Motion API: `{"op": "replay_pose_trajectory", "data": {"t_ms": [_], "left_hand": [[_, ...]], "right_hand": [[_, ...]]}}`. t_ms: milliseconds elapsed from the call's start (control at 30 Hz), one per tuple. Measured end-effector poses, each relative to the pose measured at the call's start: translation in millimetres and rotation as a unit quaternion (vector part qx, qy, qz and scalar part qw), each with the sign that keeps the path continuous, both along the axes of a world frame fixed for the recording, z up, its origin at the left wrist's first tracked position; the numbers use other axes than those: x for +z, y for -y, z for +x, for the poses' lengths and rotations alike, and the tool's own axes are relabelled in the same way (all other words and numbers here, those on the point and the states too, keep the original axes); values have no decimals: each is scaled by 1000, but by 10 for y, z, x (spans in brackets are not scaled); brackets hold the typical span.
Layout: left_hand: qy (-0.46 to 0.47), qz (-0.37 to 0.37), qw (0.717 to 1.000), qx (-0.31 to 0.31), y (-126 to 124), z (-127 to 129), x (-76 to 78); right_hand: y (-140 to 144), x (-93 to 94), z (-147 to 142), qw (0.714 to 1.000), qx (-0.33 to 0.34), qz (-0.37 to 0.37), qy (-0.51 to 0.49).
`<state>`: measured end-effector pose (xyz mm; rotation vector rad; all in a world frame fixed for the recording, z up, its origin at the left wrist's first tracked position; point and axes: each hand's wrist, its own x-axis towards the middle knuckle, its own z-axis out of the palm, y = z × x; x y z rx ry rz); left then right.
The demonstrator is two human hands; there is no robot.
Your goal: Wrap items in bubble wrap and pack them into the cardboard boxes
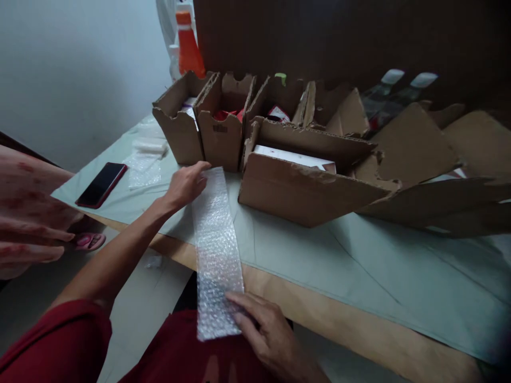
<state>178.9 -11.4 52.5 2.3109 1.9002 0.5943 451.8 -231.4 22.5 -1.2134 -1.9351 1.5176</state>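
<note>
A long strip of clear bubble wrap runs from the tabletop over the front edge toward my lap. My left hand is at its far end, fingers curled in on the strip's upper left corner. Near the other end, my right hand grips the right edge, its fingertips showing on top of the wrap. Just beyond the far end of the strip stand narrow cardboard boxes, one holding something red. A wider cardboard box with a white flat item inside stands to the right.
More open cardboard boxes line the right side. Behind are an orange bottle and two white-capped clear bottles. A phone and folded clear plastic lie on the left. Patterned pink cloth and a pink sandal are beside the table.
</note>
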Motion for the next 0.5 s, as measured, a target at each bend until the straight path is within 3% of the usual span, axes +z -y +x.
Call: {"op": "replay_pose_trajectory", "data": {"t_ms": [100,167,267,367,433,500], "left_hand": [[-3,17,999,-33,-194,123,-60],[57,39,996,-61,-18,53,-73],[226,-26,962,-154,664,-227,-50],[388,-165,872,-251,1453,-433,-17],[385,-197,872,-229,1780,-411,-38],[347,-170,913,-133,1850,-279,-109]], "right_hand": [[6,-36,-215,996,-7,-83,8],[-2,-56,-218,990,-16,-142,-11],[-67,-45,-159,967,-29,-223,-119],[-249,31,-178,930,-59,-267,-246],[-427,91,-255,906,-89,-281,-303],[-609,130,-351,887,-111,-288,-342]]}}
